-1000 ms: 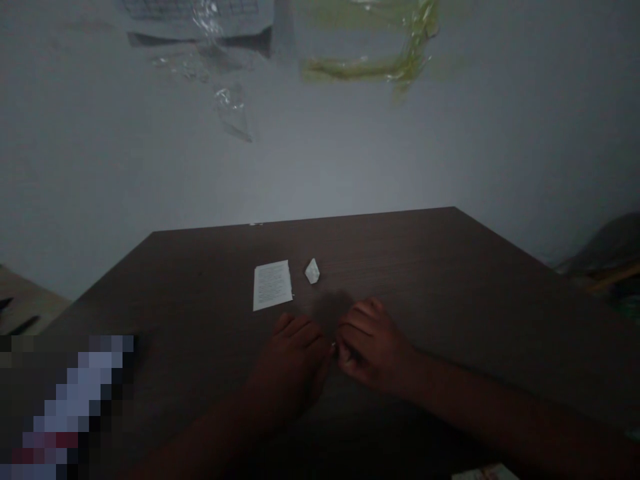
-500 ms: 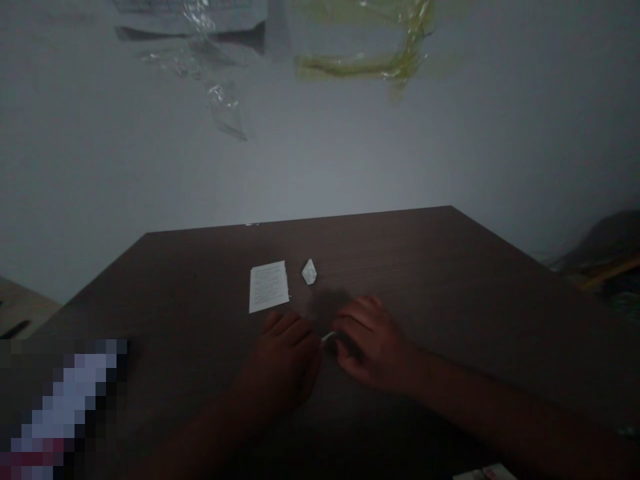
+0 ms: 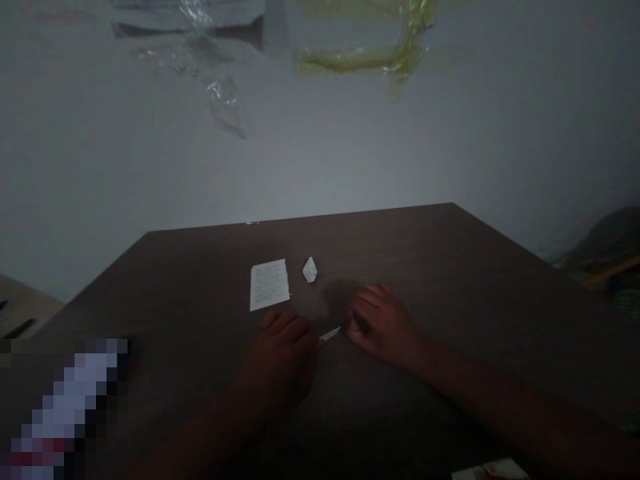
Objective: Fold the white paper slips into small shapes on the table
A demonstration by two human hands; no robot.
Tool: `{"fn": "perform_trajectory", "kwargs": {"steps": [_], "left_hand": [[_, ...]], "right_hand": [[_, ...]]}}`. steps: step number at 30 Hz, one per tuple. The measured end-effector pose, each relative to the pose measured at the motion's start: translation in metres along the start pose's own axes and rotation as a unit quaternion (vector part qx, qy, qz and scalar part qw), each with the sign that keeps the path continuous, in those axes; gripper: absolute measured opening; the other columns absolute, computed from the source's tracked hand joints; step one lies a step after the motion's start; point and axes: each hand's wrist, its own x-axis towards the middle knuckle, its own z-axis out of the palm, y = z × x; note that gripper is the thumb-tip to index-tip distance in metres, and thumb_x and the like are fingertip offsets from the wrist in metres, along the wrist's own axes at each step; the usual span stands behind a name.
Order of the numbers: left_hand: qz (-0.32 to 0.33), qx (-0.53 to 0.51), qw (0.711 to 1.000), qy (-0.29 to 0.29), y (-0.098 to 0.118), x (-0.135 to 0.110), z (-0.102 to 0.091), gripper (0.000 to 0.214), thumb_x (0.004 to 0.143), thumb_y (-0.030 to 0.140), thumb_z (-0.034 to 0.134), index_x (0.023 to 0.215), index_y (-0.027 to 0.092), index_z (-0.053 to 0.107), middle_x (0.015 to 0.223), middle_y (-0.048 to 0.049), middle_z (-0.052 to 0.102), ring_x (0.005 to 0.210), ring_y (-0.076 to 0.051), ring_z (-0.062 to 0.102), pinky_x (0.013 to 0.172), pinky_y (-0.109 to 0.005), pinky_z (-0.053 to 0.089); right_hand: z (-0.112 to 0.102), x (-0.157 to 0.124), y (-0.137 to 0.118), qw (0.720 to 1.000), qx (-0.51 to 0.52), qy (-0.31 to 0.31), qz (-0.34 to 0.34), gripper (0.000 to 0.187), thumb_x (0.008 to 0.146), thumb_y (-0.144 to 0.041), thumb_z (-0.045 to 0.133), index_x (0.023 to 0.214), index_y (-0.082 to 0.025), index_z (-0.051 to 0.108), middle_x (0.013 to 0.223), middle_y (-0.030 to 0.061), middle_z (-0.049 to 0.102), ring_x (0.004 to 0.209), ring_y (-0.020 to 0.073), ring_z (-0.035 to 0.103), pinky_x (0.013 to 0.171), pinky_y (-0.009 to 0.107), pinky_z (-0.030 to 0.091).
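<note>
No wording can be read anywhere.
The white paper sheet [image 3: 269, 285] on the dark tabletop [image 3: 400, 247] carries rows of small print, too small and dim to read. The pixelated object [image 3: 75, 393] at lower left and the pale item [image 3: 487, 470] at the bottom edge show no readable characters either.

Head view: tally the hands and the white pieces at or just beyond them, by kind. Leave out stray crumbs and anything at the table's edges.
Bare hands, left hand and right hand: 2
Printed paper: 1
Small angular white piece: 1
Thin white strip between the hands: 1
Total: 5
</note>
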Motion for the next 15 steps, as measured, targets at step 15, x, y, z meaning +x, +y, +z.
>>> {"fn": "perform_trajectory", "kwargs": {"steps": [15], "left_hand": [[0.014,-0.014,1.000,-0.001,0.013,-0.001,0.004,0.026,0.101,0.004,0.065,0.083,0.022,0.068,0.084,-0.0028,0.073,0.080,-0.025,0.068,0.077,-0.042,0.048]], "right_hand": [[0.005,-0.001,-0.025,0.997,0.016,-0.004,-0.073,0.018,0.085,-0.009,0.057,0.089,-0.026,0.054,0.085,0.0011,0.068,0.082,0.0233,0.061,0.080,0.041,0.043]]}}
